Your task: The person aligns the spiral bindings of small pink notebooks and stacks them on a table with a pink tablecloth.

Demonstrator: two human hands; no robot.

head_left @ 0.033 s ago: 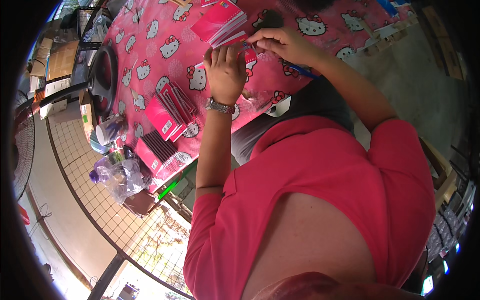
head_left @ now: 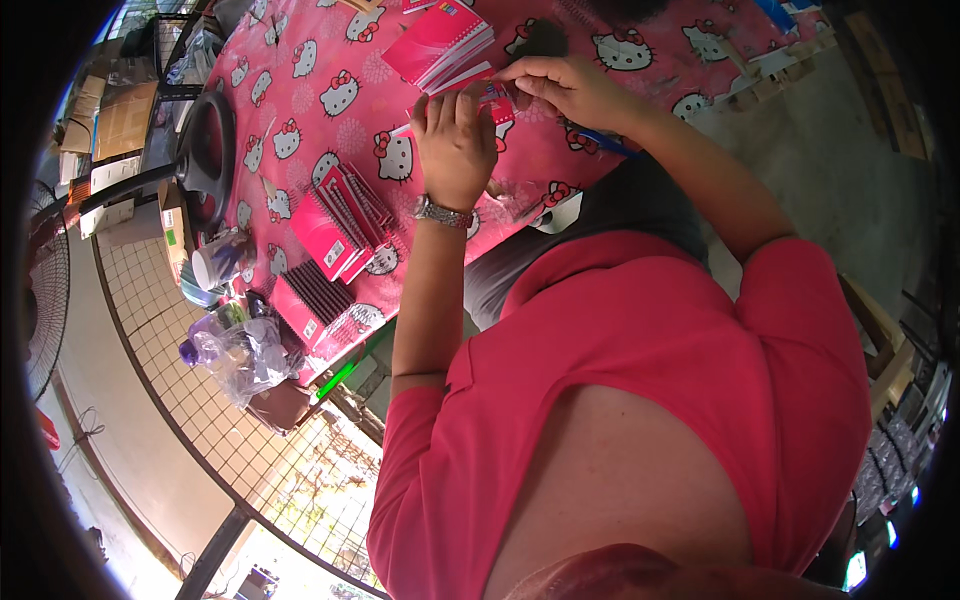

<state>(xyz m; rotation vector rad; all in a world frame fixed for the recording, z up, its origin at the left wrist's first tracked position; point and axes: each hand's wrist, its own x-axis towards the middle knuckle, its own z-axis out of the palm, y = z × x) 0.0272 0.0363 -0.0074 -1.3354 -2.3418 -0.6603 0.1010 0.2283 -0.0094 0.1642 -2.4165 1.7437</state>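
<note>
My left hand (head_left: 457, 145), with a metal-band watch at its wrist, lies over a small red booklet (head_left: 497, 107) and holds it at the table. Its fingers are bent over the cover, and the thumb is hidden. Across from it, my right hand (head_left: 570, 92) comes in from the right with thumb and forefinger pinched at the booklet's far edge. Whatever sits in that pinch is too small to make out. Just beyond the hands rests a fanned stack of red booklets (head_left: 437, 42) with punched holes along one edge.
Red spiral notebooks (head_left: 335, 228) lie at the left on the pink patterned tablecloth (head_left: 300, 110), with more black-coiled notebooks (head_left: 312, 300) nearer the corner. Beside them are a clear plastic bag (head_left: 250, 355) and a white cup (head_left: 212, 268). A black fan base (head_left: 208, 150) stands along the left edge.
My left hand has shifted very slightly to the right over the booklet. My right hand stays pinched almost where it was, and the stacks have not moved.
</note>
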